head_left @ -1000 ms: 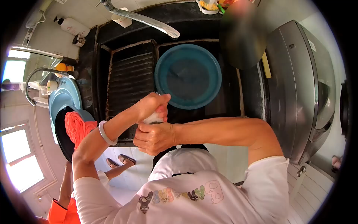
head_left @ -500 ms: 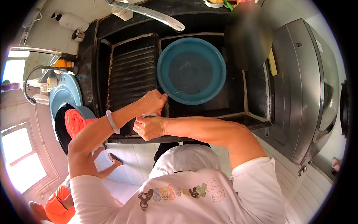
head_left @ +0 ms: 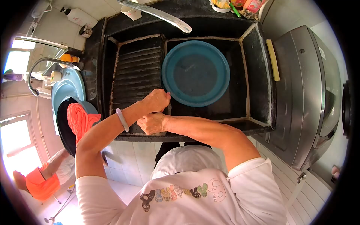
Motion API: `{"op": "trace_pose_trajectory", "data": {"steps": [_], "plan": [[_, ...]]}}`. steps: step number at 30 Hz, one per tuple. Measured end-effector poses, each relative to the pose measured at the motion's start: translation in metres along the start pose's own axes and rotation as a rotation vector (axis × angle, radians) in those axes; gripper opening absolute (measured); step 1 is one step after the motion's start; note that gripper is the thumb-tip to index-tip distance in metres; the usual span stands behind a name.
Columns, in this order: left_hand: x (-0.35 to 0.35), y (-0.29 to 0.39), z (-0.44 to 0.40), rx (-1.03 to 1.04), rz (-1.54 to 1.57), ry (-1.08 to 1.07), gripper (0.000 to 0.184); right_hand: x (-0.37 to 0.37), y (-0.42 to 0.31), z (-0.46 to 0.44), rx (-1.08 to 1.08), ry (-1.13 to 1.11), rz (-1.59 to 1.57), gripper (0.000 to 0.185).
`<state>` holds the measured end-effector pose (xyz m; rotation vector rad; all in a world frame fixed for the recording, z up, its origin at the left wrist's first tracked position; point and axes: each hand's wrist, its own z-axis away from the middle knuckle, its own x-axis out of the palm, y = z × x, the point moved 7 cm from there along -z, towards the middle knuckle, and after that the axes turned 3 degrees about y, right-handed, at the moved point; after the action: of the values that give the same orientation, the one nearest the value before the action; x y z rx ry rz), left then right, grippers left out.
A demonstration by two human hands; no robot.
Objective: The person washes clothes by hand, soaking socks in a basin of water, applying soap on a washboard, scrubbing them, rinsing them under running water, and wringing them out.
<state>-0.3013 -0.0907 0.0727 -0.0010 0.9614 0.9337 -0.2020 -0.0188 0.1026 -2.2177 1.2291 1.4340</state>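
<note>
Both my fists meet over the front of the black ribbed washboard (head_left: 137, 69), left of the blue basin (head_left: 222, 77). My left hand (head_left: 156, 100), with a pale bangle (head_left: 122, 120) on its forearm, is closed, knuckles up. Just below it, my right hand (head_left: 151, 123) is closed too, its fingers curled inward. Whatever the two hands hold is hidden by the fingers. Water appears to stand in the basin, which rests in the black sink (head_left: 258, 75) under the metal faucet (head_left: 161, 15).
At the left, coral cloth (head_left: 79, 122) lies in a dark container beside a light-blue washbasin (head_left: 71, 84). A person in orange (head_left: 41, 183) is at the lower left. A grey washing machine (head_left: 292, 93) stands right of the sink; a paper cup (head_left: 131, 13) sits behind it.
The pale, wet thing seen between my hands earlier is now hidden, and my hands are closer together. The dark blurred round shape at the right has gone. The person in orange has moved.
</note>
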Motion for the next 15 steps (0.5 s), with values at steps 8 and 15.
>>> {"op": "trace_pose_trajectory", "data": {"steps": [8, 15], "plan": [[-0.007, 0.014, 0.010, 0.001, 0.056, 0.003, 0.059, -0.005, 0.000, 0.001, -0.032, -0.078, 0.011, 0.019], [-0.014, 0.002, 0.028, -0.104, 0.642, -0.334, 0.053, -0.041, 0.014, -0.025, 0.037, 0.024, 0.013, 0.023]]}}
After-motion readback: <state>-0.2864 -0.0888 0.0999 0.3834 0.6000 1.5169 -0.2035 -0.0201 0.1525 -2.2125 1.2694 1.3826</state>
